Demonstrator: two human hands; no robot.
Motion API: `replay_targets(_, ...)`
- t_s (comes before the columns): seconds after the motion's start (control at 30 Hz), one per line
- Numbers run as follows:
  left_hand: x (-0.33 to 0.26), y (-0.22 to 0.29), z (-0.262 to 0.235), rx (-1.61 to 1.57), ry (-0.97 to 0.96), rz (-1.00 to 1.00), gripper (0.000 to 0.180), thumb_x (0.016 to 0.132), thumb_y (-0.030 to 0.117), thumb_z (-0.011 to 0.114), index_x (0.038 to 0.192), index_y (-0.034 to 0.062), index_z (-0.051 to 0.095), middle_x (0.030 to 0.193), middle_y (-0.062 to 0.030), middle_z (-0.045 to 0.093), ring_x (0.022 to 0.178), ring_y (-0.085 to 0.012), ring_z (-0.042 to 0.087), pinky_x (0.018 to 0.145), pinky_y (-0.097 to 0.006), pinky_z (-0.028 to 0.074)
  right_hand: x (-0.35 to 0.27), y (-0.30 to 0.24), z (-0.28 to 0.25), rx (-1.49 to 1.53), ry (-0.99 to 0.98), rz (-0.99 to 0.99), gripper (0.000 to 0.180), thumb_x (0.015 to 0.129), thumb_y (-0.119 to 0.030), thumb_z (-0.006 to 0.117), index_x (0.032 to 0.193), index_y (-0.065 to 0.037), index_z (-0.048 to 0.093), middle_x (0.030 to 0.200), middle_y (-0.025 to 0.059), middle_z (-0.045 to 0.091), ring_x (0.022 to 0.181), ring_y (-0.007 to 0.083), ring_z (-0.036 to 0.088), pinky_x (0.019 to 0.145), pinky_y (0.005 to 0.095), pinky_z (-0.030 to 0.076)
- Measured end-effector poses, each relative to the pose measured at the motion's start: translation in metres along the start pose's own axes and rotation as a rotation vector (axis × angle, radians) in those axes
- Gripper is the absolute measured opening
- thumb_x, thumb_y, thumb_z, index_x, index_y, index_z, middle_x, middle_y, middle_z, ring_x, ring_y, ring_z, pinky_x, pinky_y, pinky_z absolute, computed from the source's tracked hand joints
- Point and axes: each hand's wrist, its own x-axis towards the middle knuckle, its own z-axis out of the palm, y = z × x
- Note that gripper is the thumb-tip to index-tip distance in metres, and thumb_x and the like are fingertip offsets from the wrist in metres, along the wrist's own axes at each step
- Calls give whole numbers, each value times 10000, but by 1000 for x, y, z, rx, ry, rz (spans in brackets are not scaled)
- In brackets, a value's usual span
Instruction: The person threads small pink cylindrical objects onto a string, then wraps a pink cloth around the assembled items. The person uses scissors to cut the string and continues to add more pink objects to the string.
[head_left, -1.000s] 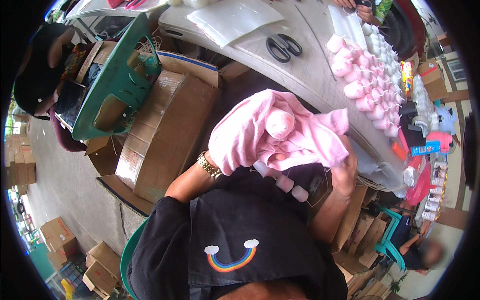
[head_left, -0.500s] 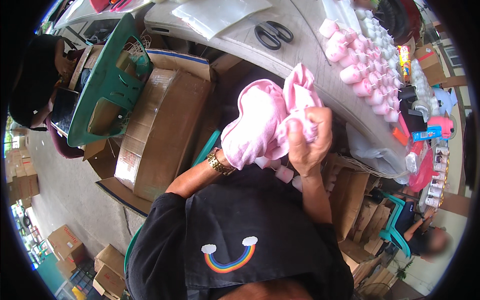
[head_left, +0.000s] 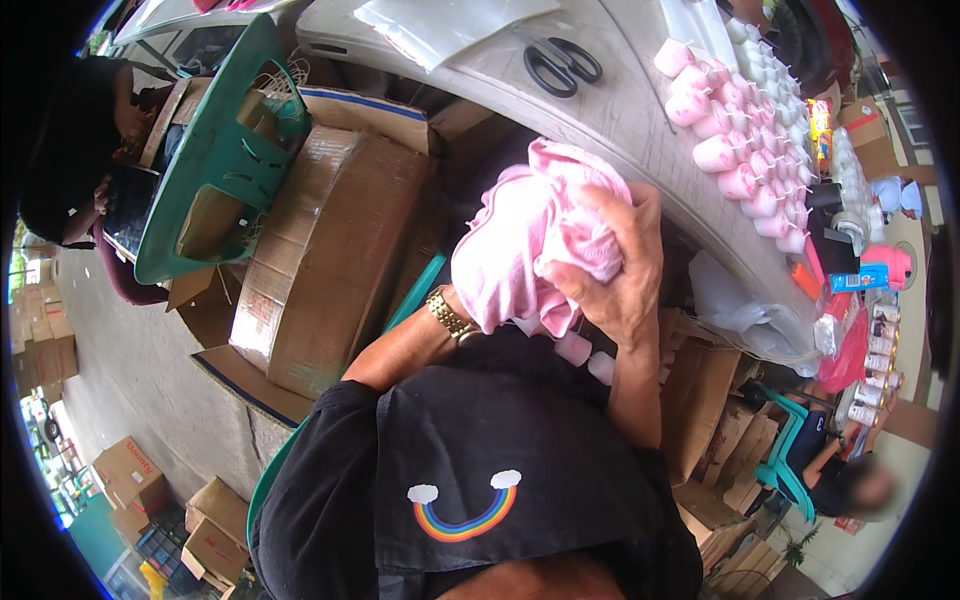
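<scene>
My right hand [head_left: 610, 280] had come over the pink cloth [head_left: 525, 245], fingers clamping it bunched; left hand stayed buried inside.

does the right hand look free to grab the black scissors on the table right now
Probably not as things stand. The right hand is clenched on the bunched pink cloth, which the left hand also seems to hold from beneath. The scissors lie uncovered on the grey table, but further off.
</scene>
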Motion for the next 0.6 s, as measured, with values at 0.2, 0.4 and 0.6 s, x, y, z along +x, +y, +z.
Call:
replay_targets(0.2,-9,1,-12,-340,-81,-241,542,872,219,688,1339,63,464,1270,-120,550,1160,-250,552,995,-342,444,-3,7,-12,246,-86,73,399,721,-168,823,1072,-52,670,957,92,553,853,201,549,774,294,463)
replay_targets(0.4,-7,4,-1,-1041,-15,-433,477,911,67,638,1349,36,452,1288,-102,548,1208,-193,528,1064,-316,408,-17,15,-13,332,-7,273,256,836,-107,737,1035,4,620,911,85,555,825,188,558,755,288,457)
replay_targets(0.6,10,-4,-8,-230,-378,39,501,781,376,680,1199,113,599,1138,-132,626,1059,-263,607,868,-384,468,-42,30,-27,-151,2,415,335,815,-153,769,1100,-36,638,953,89,541,829,184,561,706,309,459)
